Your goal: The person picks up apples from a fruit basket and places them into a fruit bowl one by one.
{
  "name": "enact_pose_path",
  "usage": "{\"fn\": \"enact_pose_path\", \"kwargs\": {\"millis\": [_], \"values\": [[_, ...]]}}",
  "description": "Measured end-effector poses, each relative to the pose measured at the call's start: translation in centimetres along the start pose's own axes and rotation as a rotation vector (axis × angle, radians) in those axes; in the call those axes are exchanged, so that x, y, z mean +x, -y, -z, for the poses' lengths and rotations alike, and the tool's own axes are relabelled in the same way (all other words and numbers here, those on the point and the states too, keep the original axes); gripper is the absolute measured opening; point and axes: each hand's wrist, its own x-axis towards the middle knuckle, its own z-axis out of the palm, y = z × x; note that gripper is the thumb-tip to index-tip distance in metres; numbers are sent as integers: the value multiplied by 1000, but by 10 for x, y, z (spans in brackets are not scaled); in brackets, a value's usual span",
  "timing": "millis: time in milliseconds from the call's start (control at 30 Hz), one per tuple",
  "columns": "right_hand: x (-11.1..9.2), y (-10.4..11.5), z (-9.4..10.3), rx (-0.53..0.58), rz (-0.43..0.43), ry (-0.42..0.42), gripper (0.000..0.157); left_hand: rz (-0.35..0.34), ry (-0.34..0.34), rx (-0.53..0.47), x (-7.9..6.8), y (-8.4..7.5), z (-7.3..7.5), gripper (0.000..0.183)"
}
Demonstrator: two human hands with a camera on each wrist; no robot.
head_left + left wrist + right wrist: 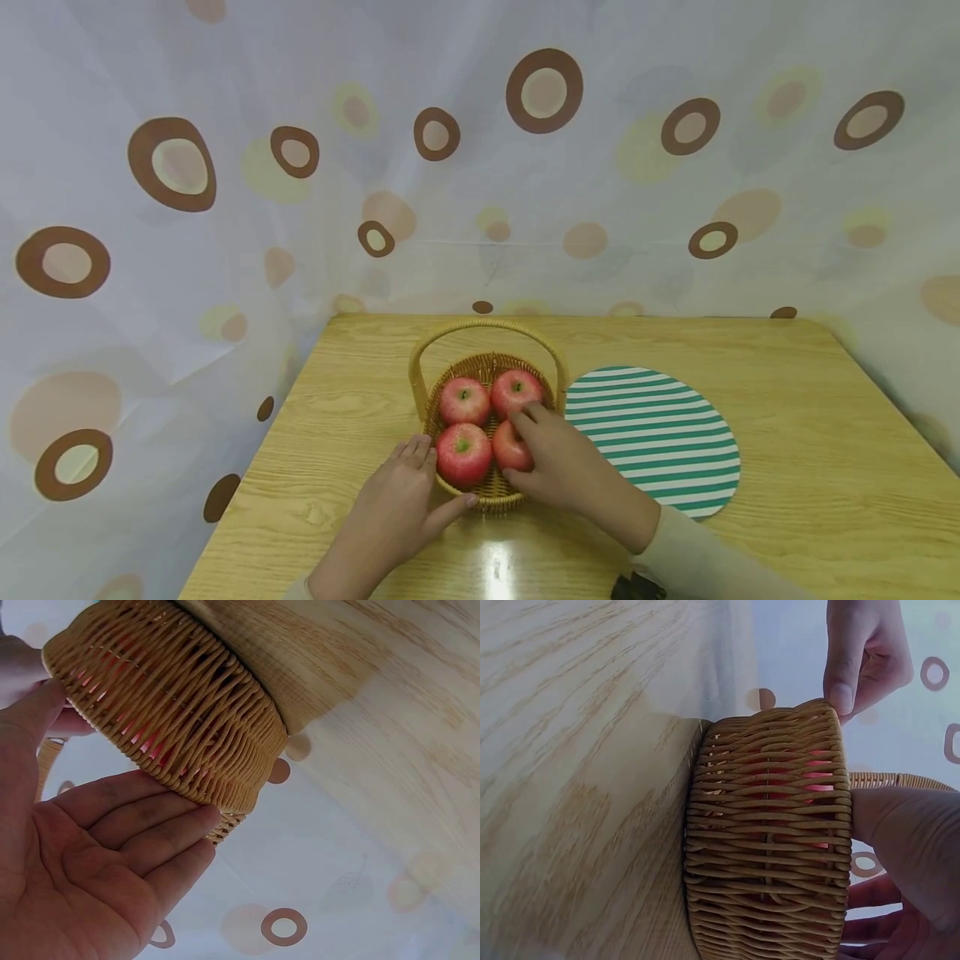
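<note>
On the left, the person's left hand [390,510], thumb spread from its nearly straight fingers, rests against the rim of a round golden-brown wicker basket [497,503]. Inside sit three round red apples [463,456] and, at the near right, a fourth red apple [511,450], gripped between the right hand's [561,460] thumb and curved fingers. Farther right, a rounded green-and-white striped mat [667,450] lies on the pale wooden table [810,417].

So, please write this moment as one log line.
left hand: touches round brown wicker basket | right hand: grips near-right round red apple inside | green-white striped oval mat: right of basket
</note>
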Motion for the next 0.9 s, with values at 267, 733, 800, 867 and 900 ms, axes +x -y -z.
{"fn": "enact_pose_path", "kwargs": {"millis": [267,733,800,867,900], "values": [[5,5,-2,-39,-50,27,55,5,-3,-8,-1,-1,0,85],[9,12,0,-58,-56,29,49,17,-2,-29,-2,-2,2,86],[9,11,0,-58,-53,25,48,17,-7,-28,-2,-2,3,86],[8,10,0,-63,-44,14,46,18,-10,-29,-2,-2,2,86],[8,10,1,-66,-40,6,46,18,-10,-30,-2,-2,2,85]]}}
